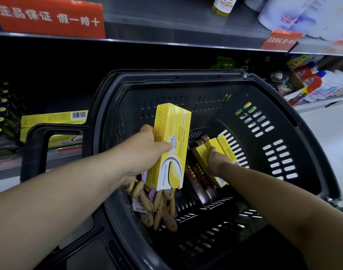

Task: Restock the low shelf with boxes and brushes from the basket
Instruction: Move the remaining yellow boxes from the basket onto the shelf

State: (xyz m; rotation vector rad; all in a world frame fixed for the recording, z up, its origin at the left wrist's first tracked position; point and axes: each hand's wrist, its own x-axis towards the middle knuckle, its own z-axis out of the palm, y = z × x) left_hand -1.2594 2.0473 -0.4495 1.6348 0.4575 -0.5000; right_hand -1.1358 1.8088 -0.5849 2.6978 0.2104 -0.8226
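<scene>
Yellow box clamped in left grip above basket, held near mid-length: may pivot, drop onto brushes below. Right grip on other yellow boxes in basket, fingers hidden, closure unclear. Basket handle stands before low shelf: snag risk.

the basket stood open at the top, and the right and near parts of its slotted floor lay bare. brushes, dark boxes and yellow boxes crowded its left and middle. the left hand gripped a raised box over the brushes. the basket's handle stood before the low shelf, where stacked boxes filled the front, with dark room above them.
</scene>
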